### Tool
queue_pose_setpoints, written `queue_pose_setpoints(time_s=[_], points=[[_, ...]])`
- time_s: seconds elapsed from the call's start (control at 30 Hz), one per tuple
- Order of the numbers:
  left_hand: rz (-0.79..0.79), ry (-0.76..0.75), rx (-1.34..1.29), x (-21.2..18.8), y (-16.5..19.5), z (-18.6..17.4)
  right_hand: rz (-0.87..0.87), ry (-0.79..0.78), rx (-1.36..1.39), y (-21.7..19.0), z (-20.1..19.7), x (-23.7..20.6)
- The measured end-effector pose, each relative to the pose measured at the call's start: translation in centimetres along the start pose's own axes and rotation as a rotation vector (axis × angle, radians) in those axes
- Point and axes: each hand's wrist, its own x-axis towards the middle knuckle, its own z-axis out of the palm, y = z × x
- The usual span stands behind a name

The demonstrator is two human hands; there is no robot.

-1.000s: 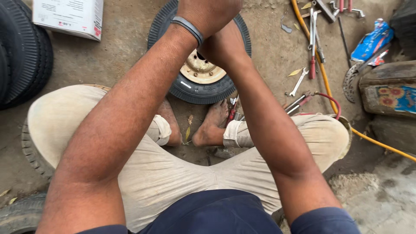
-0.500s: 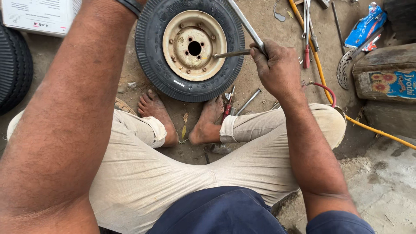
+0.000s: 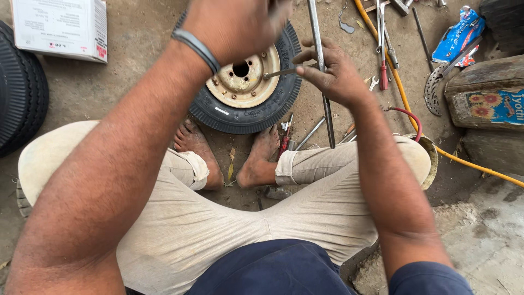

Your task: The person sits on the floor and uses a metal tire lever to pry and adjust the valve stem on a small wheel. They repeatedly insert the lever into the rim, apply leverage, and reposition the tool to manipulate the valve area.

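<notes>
Steel rod (image 3: 322,76) now upright in the right hand (image 3: 335,74), fingers closed round it; half a second back it lay slanted across the wheel's edge, so the hand has lifted it and drawn it toward the body. A thin short pin (image 3: 281,71) also runs from that hand to the cream rim (image 3: 243,76); its tip looks to touch the rim face, though I can't say whether it sits in a hole. Left hand (image 3: 234,24) has swung in over the top of the tyre (image 3: 245,112), blurred, close to the lens; what it grips, if anything, cannot be told. Reads as levering or prying work on the rim just getting set up.

Wheel lies flat on the dirt floor just beyond both bare feet.

Counts:
- one wheel in work, one rod, one pin
- one dark tyre stack (image 3: 19,98) far left
- one white box (image 3: 60,27) top left
- one yellow hose (image 3: 404,98), one red hose bit
- one blue packet (image 3: 453,35)
- one tin with flowers (image 3: 488,93)
- loose tools scattered right, several, too jumbled to count exactly.
</notes>
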Motion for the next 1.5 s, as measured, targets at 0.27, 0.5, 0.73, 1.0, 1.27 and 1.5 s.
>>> queue_pose_setpoints(time_s=[0.27, 0.5, 0.73, 1.0, 1.27, 1.5], points=[[0.042, -0.955, -0.563, 4.1, 9.0, 3.8, 0.626, 0.943, 0.297, 4.3, 6.5, 2.6], [-0.184, -0.772, -0.094, 5.1, 9.0, 6.0, 0.352, 0.701, -1.154, 4.8, -3.8, -1.5], [-0.343, -0.263, 0.035, 8.7, 5.3, 9.2, 0.357, 0.521, -0.213, -7.3, 2.5, -3.0], [0.168, -0.424, 0.111, 13.4, 4.4, 12.5, 0.306, 0.667, -0.376, -2.8, -6.3, -1.1], [0.351, -0.124, -0.052, 11.5, 7.8, 12.1, 0.575, 0.276, -0.236, -6.2, -2.8, -5.2], [0.011, 0.219, -0.048, 10.9, 9.9, 15.3, 0.272, 0.356, -0.033, -2.3, -0.3, -8.5]])
